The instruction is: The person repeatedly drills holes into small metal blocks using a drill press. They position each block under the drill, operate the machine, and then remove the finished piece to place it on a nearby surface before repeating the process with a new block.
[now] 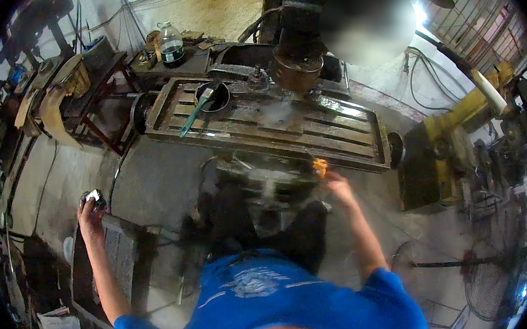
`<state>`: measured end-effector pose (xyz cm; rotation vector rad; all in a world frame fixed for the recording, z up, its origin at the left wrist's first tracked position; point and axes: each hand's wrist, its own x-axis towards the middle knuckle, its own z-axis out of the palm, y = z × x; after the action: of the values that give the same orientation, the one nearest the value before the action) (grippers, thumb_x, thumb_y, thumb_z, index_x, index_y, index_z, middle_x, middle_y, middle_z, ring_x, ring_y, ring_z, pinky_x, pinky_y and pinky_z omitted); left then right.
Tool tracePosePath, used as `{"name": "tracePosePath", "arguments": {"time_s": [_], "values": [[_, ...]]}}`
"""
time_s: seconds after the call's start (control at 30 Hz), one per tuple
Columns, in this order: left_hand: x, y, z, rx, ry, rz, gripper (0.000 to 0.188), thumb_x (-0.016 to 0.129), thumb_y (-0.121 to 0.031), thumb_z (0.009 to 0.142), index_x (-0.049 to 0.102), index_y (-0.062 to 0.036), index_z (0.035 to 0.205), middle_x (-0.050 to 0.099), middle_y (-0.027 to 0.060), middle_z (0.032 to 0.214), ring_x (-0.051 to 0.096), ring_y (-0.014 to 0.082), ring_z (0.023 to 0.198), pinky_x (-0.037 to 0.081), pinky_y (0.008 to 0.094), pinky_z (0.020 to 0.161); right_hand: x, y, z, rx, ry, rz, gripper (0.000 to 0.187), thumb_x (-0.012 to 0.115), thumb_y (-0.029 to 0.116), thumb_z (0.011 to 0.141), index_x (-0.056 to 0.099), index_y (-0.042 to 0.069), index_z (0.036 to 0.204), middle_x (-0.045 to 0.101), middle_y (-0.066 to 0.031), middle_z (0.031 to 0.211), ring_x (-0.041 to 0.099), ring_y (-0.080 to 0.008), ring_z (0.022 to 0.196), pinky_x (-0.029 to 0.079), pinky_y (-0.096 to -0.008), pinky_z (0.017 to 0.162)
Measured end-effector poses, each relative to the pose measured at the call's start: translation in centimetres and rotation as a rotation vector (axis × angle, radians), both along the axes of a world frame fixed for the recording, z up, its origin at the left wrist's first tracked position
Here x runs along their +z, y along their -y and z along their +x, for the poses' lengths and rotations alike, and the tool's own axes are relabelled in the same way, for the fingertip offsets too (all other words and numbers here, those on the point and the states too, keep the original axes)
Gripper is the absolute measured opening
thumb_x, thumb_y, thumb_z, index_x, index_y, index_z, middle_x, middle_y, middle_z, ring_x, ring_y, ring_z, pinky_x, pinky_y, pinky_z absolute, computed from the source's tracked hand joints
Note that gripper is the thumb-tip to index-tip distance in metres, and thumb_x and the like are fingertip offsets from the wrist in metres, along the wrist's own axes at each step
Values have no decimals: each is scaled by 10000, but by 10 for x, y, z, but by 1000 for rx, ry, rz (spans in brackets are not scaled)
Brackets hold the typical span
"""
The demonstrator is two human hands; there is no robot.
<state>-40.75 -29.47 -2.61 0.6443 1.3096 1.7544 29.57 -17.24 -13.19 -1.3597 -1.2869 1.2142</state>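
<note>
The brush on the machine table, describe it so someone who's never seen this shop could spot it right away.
Find the big slotted machine table at the middle of the shop. On its left end sits a round dark bowl. The brush leans out of it, and its long teal handle is the only bright colour there.

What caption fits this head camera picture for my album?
At a slotted machine table, left hand grips a shiny metal piece; right hand touches an orange thing.

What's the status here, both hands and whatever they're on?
Left hand closed on a small shiny metal piece, out to the side. Right hand at an orange object by the slotted machine table; grip unclear.
</note>
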Motion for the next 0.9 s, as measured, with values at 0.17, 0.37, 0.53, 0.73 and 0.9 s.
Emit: {"name": "tracePosePath", "arguments": {"time_s": [0.17, 0.37, 0.53, 0.73, 0.9], "values": [[-31, -44, 31, -68, 111, 53, 194, 557, -97, 807, 513, -52, 990, 572, 65, 905, 567, 198, 782, 487, 347, 620, -44, -23, -5, -19, 114, -95, 276, 597, 115, 670, 618, 8, 924, 573, 5, 787, 524, -127, 735, 412, -263, 668], [-24, -50, 72, -107, 215, 9, 276, 545, -54, 794, 493, -33, 1064, 564, 67, 894, 558, 178, 759, 487, 327, 621, 53, -12, -11, -114, 276, 223, 107, 558, 124, 627, 558, 24, 665, 520, 6, 583, 435, -64, 449, 349, -221, 441], [-22, -50, 80, -83, 194, 12, 419, 526, 21, 767, 434, -8, 1174, 551, 76, 900, 541, 170, 722, 484, 316, 645, 149, 21, -14, 316, -486, -313, 804, 669, 339, 628, 354, 23, 1298, 585, -80, 1008, 520, -79, 621, 415, -192, 466], [-41, -59, 61, -46, 32, 3, 508, 511, 54, 758, 353, 29, 1240, 544, 83, 823, 489, 139, 574, 473, 282, 610, 118, 44, -106, 1384, 151, 10, 517, 559, 160, 760, 437, 69, 1254, 484, -47, 1185, 484, -164, 976, 384, -300, 853], [-28, -41, 53, 5, -8, -109, 423, 520, 0, 766, 434, 47, 1177, 554, 85, 868, 484, 117, 613, 448, 289, 582, 141, 86, -123, 1328, 93, -505, 587, 503, 35, 561, 518, 27, 1147, 539, -18, 840, 448, -143, 734, 341, -261, 613]]}}
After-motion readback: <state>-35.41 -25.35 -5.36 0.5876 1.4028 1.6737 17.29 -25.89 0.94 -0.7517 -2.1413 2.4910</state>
